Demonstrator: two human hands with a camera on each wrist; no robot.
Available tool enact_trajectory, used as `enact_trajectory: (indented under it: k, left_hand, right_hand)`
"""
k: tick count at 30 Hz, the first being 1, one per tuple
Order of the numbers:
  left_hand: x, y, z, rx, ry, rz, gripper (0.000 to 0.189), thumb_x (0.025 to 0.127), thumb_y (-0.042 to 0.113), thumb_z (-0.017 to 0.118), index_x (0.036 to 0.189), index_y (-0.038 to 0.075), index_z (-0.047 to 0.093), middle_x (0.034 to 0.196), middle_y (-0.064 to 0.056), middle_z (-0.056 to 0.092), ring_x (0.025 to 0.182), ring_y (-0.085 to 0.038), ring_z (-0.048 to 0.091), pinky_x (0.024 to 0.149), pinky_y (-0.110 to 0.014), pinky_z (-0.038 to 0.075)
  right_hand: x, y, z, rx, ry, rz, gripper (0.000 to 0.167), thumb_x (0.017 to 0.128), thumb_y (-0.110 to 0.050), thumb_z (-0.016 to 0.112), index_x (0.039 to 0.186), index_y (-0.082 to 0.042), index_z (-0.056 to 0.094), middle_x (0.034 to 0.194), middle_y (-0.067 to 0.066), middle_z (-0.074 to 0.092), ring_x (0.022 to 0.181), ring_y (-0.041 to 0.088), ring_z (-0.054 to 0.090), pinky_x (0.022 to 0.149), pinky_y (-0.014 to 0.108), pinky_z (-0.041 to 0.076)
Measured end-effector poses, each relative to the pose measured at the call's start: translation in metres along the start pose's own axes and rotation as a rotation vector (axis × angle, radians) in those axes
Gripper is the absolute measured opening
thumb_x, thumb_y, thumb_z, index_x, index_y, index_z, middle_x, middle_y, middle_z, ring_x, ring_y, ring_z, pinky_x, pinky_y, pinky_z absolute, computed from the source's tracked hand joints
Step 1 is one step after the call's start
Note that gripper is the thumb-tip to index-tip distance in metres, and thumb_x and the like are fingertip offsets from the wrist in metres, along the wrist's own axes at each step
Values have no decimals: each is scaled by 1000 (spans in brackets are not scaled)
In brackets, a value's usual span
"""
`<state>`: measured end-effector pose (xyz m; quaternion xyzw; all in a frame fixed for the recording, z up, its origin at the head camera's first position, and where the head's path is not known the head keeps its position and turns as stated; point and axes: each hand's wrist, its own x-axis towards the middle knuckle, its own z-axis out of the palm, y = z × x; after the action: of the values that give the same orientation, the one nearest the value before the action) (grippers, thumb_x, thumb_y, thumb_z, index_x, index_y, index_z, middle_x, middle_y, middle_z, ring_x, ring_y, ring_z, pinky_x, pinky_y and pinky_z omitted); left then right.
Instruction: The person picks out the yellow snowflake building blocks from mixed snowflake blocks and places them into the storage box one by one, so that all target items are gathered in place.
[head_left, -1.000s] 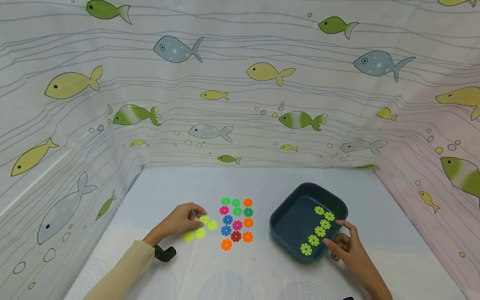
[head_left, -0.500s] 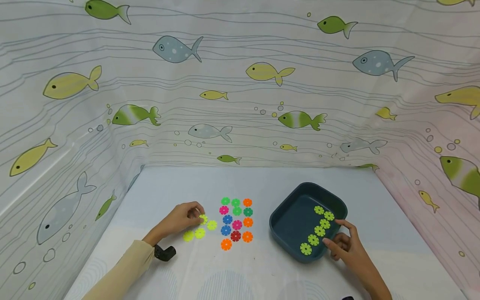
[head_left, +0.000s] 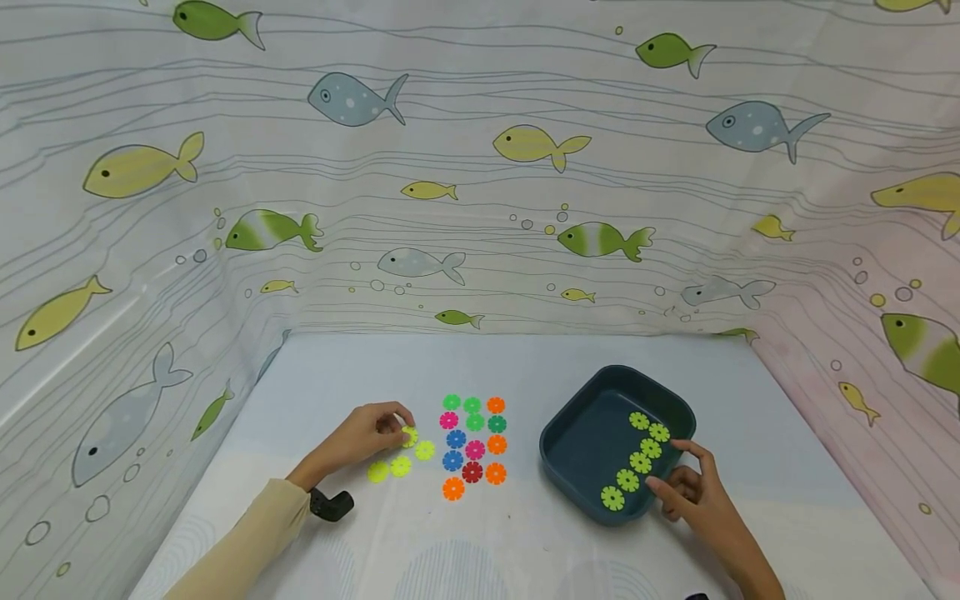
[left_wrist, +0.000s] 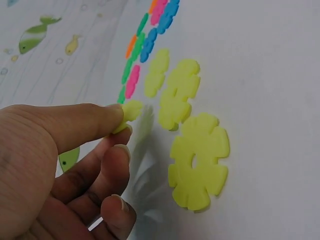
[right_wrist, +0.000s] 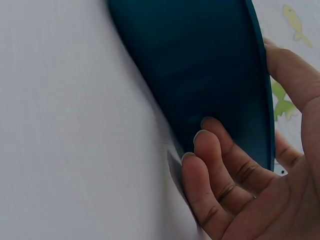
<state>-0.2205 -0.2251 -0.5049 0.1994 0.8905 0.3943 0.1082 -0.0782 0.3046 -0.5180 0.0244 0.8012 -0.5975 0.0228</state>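
Note:
My left hand [head_left: 369, 433] pinches a yellow snowflake disc [left_wrist: 131, 111] between thumb and index finger, its other fingers loosely curled below. Close beside it on the table lie three more yellow snowflake discs, the largest-looking one [left_wrist: 200, 172] nearest the left wrist camera. At the right, my right hand [head_left: 693, 492] holds the near right side of a dark blue square basin [head_left: 558, 475]. Its thumb and index finger are at the rim, and the remaining fingers curl against the outer wall [right_wrist: 190, 65]. Several yellow-green discs [head_left: 640, 462] lie in a crooked row inside the basin.
Several snowflake discs in green, pink, blue, red and orange, among them a red disc [head_left: 472, 472], lie in loose columns between the left hand and the basin. A fish-printed curtain [head_left: 480, 250] encloses the white table [head_left: 517, 550] at the back and sides.
My left thumb and index finger have closed on the yellow disc, which has shifted very slightly. The right hand and basin have stayed in place.

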Motion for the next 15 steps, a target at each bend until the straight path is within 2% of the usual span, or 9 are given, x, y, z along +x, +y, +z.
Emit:
enact_trajectory:
  k: [6,15]
  left_hand:
    - [4,6,-1,-7,9,-11,12,93,17,77,104,20,72,87,1,64,78,-21,57,61,-27,48]
    - [10,13,-4,-15,-13,25,14,93,26,79,104,20,75,89,3,67,76,-21,59,60,-28,52]
  right_hand:
    - [-1,-1,0,4,5,7,76,100,-23,71,152,-18,16,97,21,60,71,28,60,65,37,54]
    - [-1,-3,1,-3,8,-2,74,100,-21,70,152,-18,17,95,19,61,71,31,61,65,36,56]
